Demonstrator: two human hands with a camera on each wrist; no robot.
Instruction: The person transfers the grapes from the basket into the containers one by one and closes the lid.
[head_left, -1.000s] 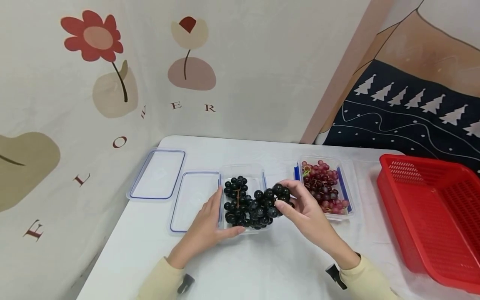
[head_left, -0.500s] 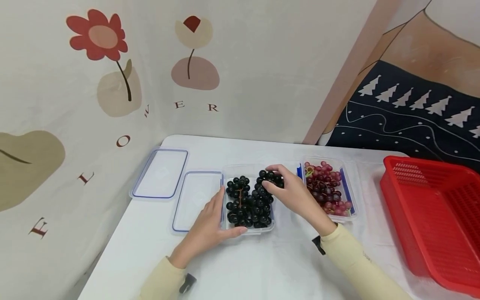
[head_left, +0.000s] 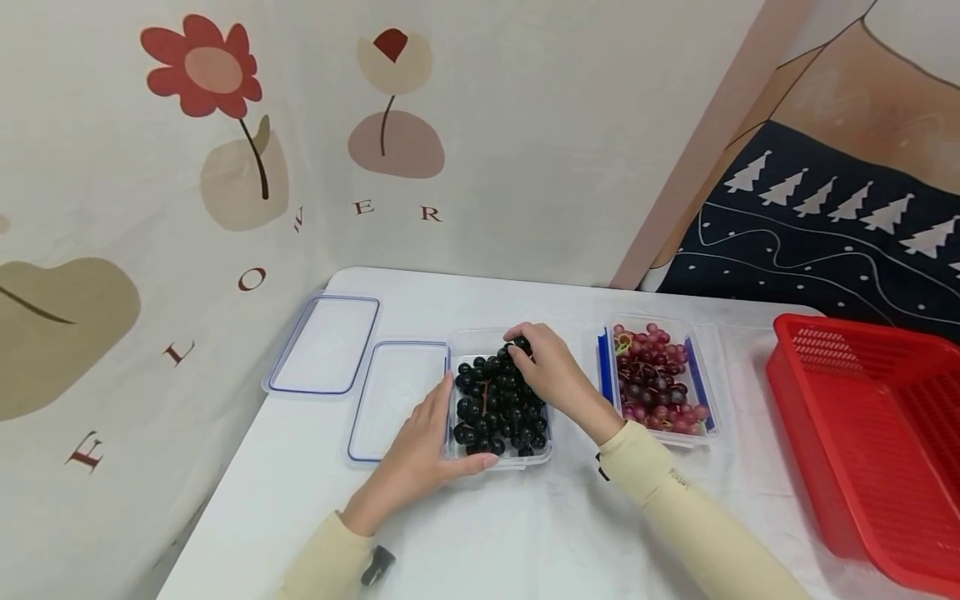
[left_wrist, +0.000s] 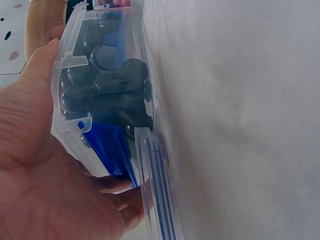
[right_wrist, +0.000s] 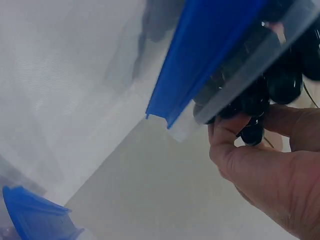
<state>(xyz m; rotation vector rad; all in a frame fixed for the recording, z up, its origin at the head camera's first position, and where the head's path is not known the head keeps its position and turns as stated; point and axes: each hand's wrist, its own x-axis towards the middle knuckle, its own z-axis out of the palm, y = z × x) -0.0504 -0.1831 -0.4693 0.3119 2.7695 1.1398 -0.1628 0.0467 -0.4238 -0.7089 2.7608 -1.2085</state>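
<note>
Black grapes fill a clear plastic food container in the middle of the head view. My left hand rests against the container's near left corner, fingers along its left side and thumb on the near edge. In the left wrist view, that hand lies along the clear wall beside a blue clip flap. At the container's far right corner, my right hand pinches the black grapes. The right wrist view shows its thumb and fingers on the dark berries.
Another clear container with red grapes stands to the right. Two blue-edged lids lie at left, one beside the black grapes' container. A red plastic basket stands at the far right of the white table.
My right hand has moved left and away from me, lowering the bunch's loose end from beyond the container's right side into it. My left hand has stayed at the container's corner.
</note>
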